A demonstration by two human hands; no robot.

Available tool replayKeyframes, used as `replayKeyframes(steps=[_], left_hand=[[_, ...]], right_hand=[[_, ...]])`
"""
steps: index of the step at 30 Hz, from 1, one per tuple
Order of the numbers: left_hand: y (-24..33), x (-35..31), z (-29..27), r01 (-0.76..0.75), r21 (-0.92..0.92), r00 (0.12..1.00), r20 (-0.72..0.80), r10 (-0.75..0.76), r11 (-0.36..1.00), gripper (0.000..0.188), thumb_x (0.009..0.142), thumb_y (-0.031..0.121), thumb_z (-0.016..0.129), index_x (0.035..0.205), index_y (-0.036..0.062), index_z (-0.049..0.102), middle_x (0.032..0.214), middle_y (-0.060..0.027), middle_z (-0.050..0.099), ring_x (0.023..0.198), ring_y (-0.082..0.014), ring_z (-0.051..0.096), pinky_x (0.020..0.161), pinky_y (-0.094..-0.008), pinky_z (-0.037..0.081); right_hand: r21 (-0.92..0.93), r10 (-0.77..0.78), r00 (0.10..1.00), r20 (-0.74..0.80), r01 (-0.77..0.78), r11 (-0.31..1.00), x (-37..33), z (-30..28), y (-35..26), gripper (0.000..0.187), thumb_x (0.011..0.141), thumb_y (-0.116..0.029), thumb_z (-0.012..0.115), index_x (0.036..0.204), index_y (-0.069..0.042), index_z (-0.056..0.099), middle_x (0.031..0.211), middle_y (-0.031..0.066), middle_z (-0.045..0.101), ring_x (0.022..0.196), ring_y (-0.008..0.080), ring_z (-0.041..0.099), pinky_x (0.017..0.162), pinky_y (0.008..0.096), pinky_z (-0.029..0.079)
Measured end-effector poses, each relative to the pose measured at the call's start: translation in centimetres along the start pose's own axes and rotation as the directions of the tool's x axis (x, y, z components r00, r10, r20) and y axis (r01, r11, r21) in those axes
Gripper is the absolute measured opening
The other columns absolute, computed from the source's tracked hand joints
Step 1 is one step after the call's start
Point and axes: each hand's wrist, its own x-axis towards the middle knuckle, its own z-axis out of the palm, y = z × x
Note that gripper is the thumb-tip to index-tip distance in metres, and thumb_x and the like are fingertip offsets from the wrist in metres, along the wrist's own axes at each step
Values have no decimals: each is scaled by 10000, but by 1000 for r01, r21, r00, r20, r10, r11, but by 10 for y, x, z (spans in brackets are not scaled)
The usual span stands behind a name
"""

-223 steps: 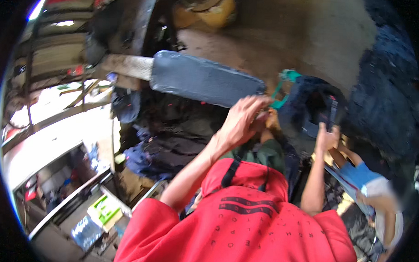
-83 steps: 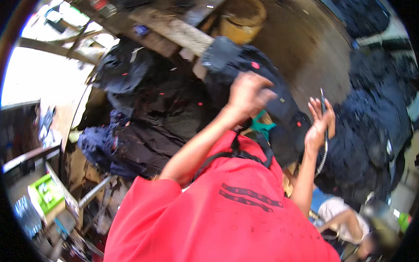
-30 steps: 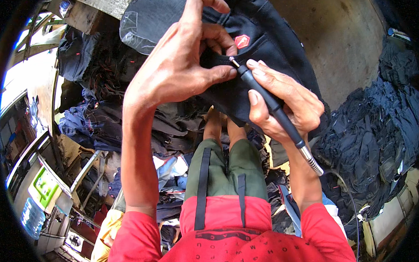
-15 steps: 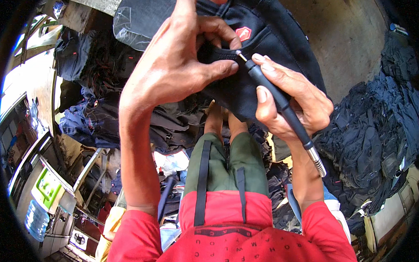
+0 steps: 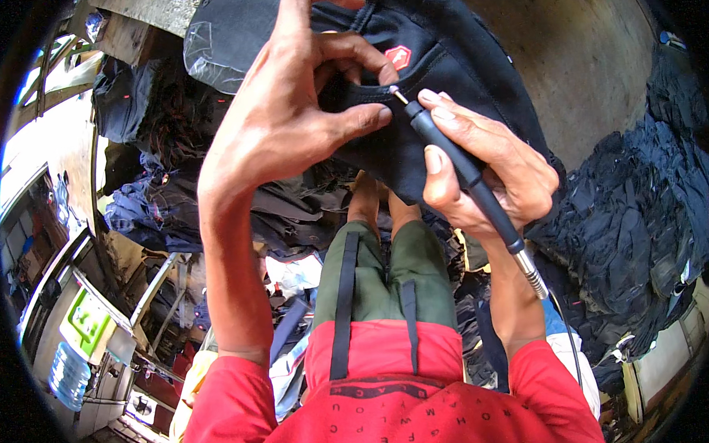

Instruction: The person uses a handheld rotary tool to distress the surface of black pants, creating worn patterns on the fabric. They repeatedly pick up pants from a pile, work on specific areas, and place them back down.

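**Fine tip on dark cloth**

My left hand (image 5: 288, 122) pinches the dark navy fabric garment (image 5: 443, 85), thumb and fingers closed on a fold just below its small red patch (image 5: 398, 57). My right hand (image 5: 485, 170) is clamped like a pen grip round the slim black rod-shaped tool (image 5: 466, 171), whose metal tip touches the cloth between my two thumbs. I judge it best to keep the fold taut and the tip steady, moving slowly. Heaps of dark clothing (image 5: 628, 220) lie at my right.

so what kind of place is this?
Probably a small garment workshop. Heaps of dark denim clothes lie all around, the left hand grips a dark garment, and the right hand works a pen-like corded tool on it.
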Motion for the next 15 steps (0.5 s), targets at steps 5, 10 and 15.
replayKeyframes(steps=[5, 10, 15], left_hand=[[-10, 3, 0, -92, 263, 996, 25, 89, 960, 920, 832, -75, 894, 1504, 90, 288, 1100, -105, 764, 1044, -166, 720, 989, -308, 542], [-9, 3, -1, -52, 237, 999, 6, 52, 970, 932, 831, -53, 909, 1508, 85, 284, 1106, -111, 766, 1033, -170, 721, 976, -314, 549], [-9, 3, 1, -36, 301, 999, -10, 41, 953, 952, 828, -37, 920, 1520, 82, 278, 1115, -117, 774, 1002, -169, 714, 946, -305, 548]], right_hand=[[-1, 8, 999, -32, -8, 1000, 0, 0, 0, 295, 822, 22, 757, 1108, 86, 788, 1062, 267, 818, 1034, 359, 826, 973, 426, 655], [1, 11, 999, -51, -11, 1000, 0, 1, 3, 302, 817, 16, 761, 1109, 88, 787, 1056, 273, 817, 1029, 360, 827, 968, 431, 657], [13, 8, 999, -42, -7, 1000, 0, 1, 4, 307, 815, 25, 758, 1114, 89, 786, 1054, 276, 816, 1028, 359, 827, 963, 426, 660]])
